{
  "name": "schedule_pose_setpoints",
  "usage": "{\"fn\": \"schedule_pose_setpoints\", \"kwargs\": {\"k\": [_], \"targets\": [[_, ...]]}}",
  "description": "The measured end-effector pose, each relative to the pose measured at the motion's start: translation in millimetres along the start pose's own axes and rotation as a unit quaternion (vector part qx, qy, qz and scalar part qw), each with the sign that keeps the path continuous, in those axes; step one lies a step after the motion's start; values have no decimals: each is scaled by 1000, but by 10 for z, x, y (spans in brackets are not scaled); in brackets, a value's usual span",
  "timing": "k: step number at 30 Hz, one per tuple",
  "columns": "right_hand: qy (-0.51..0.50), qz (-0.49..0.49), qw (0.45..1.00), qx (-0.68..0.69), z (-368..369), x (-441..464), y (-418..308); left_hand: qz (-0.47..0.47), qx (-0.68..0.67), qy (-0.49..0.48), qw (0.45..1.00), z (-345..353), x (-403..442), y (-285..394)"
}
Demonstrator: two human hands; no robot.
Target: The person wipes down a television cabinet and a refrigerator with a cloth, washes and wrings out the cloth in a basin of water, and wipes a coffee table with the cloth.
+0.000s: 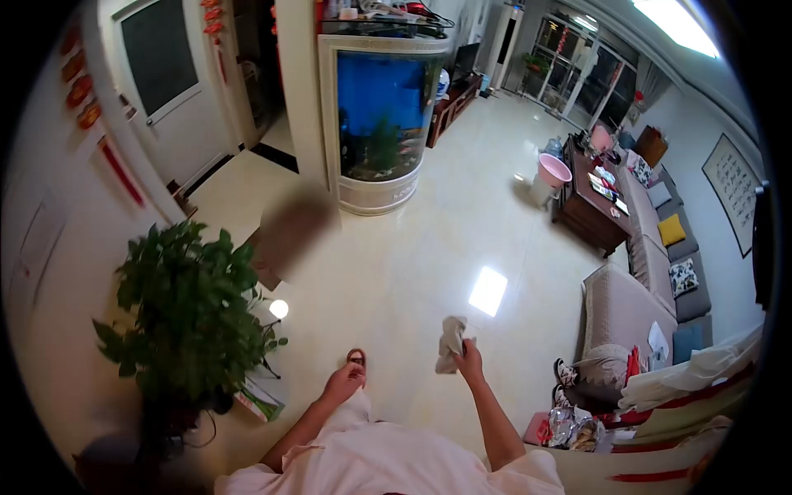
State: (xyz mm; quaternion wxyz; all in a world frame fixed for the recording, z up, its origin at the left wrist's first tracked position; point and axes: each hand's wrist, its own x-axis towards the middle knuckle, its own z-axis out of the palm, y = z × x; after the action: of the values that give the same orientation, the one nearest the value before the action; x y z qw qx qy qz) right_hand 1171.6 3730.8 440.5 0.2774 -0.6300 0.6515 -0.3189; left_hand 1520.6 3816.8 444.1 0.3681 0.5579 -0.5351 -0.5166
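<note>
My right hand (469, 361) is closed on a crumpled beige-grey cloth (451, 344), which hangs in front of me above the pale tiled floor (404, 280). To the left, my left hand (344, 381) is held low over my leg, its fingers curled together; whether anything is between them is too small to make out. Just beyond that hand, a foot in a brown sandal (356, 357) shows on the floor.
A leafy plant (186, 309) stands close on the left, with a blurred brown object (293, 231) beyond it. Ahead is a fish tank (379, 124). At right are a sofa (623, 305), a wooden table (590, 198), a pink basin (554, 170) and slippers (566, 373).
</note>
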Motion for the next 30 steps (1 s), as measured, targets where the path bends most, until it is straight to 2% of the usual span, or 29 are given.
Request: {"fn": "schedule_pose_setpoints", "kwargs": {"k": [2, 3, 4, 6, 7, 8, 9, 11, 12, 14, 17, 18, 21, 22, 25, 26, 27, 30], "targets": [[10, -24, 994, 106, 176, 419, -303, 10, -87, -32, 996, 104, 614, -211], [-12, 29, 995, 93, 285, 563, -462, 21, -131, -49, 990, 152, 982, -213], [-19, 8, 988, 152, 402, 687, -684, -121, -172, -100, 973, 96, 1237, 278], [-51, 19, 997, 60, 624, 805, -987, -168, -345, -156, 910, 138, 1679, 710], [-74, -41, 995, 56, 606, 884, -1278, -191, -419, -185, 868, 147, 1971, 858], [-101, -76, 991, 49, 568, 1023, -1512, -212, -422, -187, 861, 180, 2264, 900], [-111, -65, 991, -34, 498, 1185, -1667, -241, -421, -188, 854, 219, 2501, 890], [-88, -67, 986, 124, 284, 1495, -1630, -299, -406, -186, 843, 237, 2936, 876], [-64, -38, 985, 155, 222, 1653, -1538, -326, -396, -159, 844, 274, 3121, 964], [-21, 17, 977, 212, 84, 1906, -1318, -322, -385, -165, 849, 365, 3512, 1095], [49, 77, 980, 176, -58, 2276, -1087, -315, -384, -186, 848, 588, 4034, 1273], [38, 89, 984, 151, -67, 2404, -967, -309, -384, -195, 848, 668, 4234, 1354], [37, 82, 984, 157, -46, 2927, -656, -293, -377, -238, 846, 942, 4829, 1608], [68, 87, 976, 188, -69, 3135, -581, -300, -355, -244, 851, 1020, 5006, 1670], [14, 127, 982, 142, -332, 3928, -271, -294, -331, -253, 860, 1194, 5645, 1876], [66, 82, 981, 165, -459, 4158, -234, -300, -339, -258, 853, 1230, 5863, 1972], [68, 79, 983, 154, -632, 4447, -126, -299, -351, -265, 847, 1320, 6176, 2103], [86, 68, 985, 133, -1058, 5117, 37, -234, -337, -250, 877, 1479, 6866, 2405]]}}
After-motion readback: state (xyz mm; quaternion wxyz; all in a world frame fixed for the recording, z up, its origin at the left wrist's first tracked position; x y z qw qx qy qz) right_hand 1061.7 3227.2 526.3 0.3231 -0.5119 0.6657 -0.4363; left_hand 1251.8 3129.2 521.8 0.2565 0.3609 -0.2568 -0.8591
